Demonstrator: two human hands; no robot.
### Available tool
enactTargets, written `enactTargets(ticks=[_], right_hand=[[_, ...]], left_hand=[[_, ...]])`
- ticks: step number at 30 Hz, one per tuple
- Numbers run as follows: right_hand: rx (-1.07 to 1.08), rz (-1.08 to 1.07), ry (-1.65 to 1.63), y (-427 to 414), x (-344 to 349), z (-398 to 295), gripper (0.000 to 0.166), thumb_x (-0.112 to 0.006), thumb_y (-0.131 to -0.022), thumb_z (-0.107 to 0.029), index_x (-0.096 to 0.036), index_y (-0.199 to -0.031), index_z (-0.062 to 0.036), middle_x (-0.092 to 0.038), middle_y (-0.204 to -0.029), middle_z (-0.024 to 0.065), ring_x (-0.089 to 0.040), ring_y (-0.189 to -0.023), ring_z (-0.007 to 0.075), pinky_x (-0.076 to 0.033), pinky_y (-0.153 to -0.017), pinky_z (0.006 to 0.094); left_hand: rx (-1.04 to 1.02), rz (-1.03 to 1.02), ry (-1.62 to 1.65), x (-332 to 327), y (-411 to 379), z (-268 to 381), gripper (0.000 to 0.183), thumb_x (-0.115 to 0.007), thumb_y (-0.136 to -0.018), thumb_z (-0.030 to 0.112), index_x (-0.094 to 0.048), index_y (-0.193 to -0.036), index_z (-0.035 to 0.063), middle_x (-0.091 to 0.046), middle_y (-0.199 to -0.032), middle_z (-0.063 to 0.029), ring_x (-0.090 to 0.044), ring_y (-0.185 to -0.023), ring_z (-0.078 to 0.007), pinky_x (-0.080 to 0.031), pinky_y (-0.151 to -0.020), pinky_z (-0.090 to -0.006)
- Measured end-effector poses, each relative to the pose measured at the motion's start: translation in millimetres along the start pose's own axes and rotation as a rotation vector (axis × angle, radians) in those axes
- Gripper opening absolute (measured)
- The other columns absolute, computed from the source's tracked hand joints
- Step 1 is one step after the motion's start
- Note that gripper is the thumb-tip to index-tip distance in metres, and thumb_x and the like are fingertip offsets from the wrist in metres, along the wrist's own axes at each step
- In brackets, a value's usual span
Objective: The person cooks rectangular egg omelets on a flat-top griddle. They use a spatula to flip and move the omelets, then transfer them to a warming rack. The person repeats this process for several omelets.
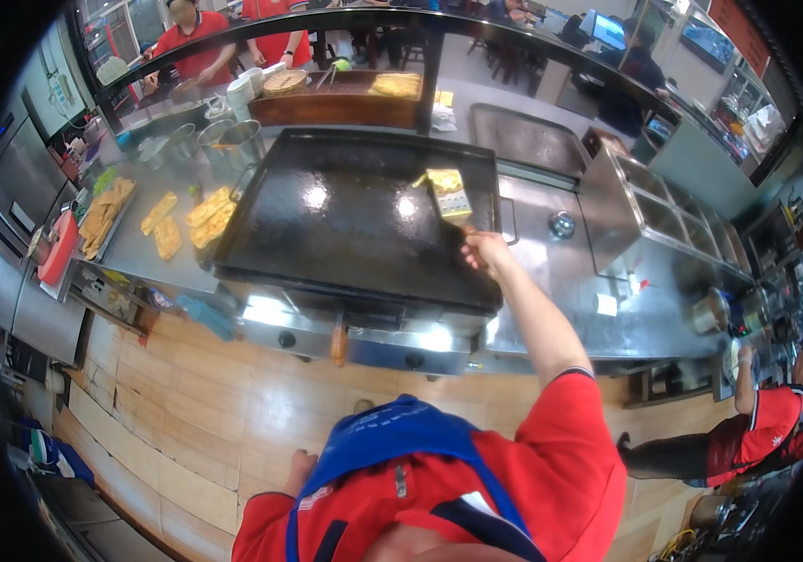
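Observation:
My right hand (485, 251) is closed around the handle of a perforated metal spatula (452, 206) over the right part of a dark flat griddle (345, 225). A yellowish piece of food (445, 181), perhaps egg or flatbread, lies at the spatula's far end, with a thin strip sticking out on the left. Whether the spatula touches the griddle is hard to tell. My left hand (303, 464) hangs low beside my blue apron (401, 428). It is small and partly hidden, so its fingers do not show clearly.
Golden flatbreads (210, 214) lie on the steel counter left of the griddle, near metal pots (240, 144). A wooden box (338, 105) stands behind. To the right are steel food wells (661, 204) and a round lid (561, 224). A co-worker (759, 435) stands far right.

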State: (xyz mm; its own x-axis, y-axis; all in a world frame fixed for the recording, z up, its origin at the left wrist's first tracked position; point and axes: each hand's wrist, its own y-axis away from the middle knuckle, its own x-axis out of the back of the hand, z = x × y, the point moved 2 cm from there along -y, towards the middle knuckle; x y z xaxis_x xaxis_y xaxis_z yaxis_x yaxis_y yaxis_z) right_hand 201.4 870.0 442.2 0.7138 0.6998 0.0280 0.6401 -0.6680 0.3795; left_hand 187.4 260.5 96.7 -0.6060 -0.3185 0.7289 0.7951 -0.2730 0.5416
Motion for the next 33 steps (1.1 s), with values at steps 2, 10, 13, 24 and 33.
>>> enactTargets(ticks=[2,10,13,24,33], right_hand=[[0.094,0.116,0.238,13.6,3.6,-10.0,0.023,-0.047,-0.077,-0.007,-0.050,-0.098,0.0000,-0.055,-0.061,0.0106,-0.054,-0.049,0.0172,-0.042,-0.037,0.0279],[0.623,0.558,1.609,62.0,13.6,-15.8,0.038,-0.042,-0.077,-0.012,-0.040,-0.114,-0.0001,-0.056,-0.081,0.0190,-0.058,-0.061,0.0315,-0.047,-0.054,0.0393],[0.625,0.570,1.584,62.5,18.8,-13.4,0.041,-0.043,-0.077,-0.012,-0.038,-0.116,-0.0006,-0.056,-0.077,0.0168,-0.058,-0.059,0.0282,-0.047,-0.051,0.0366],[-0.013,-0.017,0.164,-15.0,10.3,-27.5,0.027,-0.044,-0.081,-0.013,-0.048,-0.107,-0.0063,-0.051,-0.060,0.0046,-0.042,-0.037,0.0094,-0.036,-0.032,0.0221],[-0.086,-0.011,0.248,-26.2,12.1,-27.4,0.024,-0.046,-0.081,-0.012,-0.051,-0.104,-0.0077,-0.051,-0.060,0.0038,-0.042,-0.037,0.0081,-0.035,-0.031,0.0208]], left_hand=[[-0.016,0.007,-0.047,-28.7,-18.5,-32.6,0.053,-0.061,-0.061,0.029,-0.054,-0.094,-0.0109,-0.055,-0.091,-0.0283,-0.054,-0.091,-0.0346,-0.043,-0.078,-0.0343],[0.092,-0.057,0.012,-49.7,-24.2,-33.7,0.058,-0.063,-0.062,0.033,-0.052,-0.099,-0.0100,-0.054,-0.095,-0.0274,-0.054,-0.093,-0.0337,-0.042,-0.080,-0.0344],[0.105,-0.059,0.070,-26.6,-20.2,1.3,0.056,-0.063,-0.063,0.029,-0.050,-0.102,-0.0097,-0.054,-0.097,-0.0271,-0.053,-0.094,-0.0333,-0.042,-0.081,-0.0339],[0.088,-0.066,0.033,37.3,11.9,78.0,0.052,-0.063,-0.065,0.026,-0.051,-0.102,-0.0077,-0.054,-0.098,-0.0254,-0.053,-0.095,-0.0322,-0.042,-0.082,-0.0323],[0.111,-0.117,-0.068,-33.5,-27.1,-13.8,0.055,-0.064,-0.063,0.033,-0.053,-0.098,-0.0080,-0.056,-0.093,-0.0256,-0.054,-0.093,-0.0334,-0.042,-0.080,-0.0335]])
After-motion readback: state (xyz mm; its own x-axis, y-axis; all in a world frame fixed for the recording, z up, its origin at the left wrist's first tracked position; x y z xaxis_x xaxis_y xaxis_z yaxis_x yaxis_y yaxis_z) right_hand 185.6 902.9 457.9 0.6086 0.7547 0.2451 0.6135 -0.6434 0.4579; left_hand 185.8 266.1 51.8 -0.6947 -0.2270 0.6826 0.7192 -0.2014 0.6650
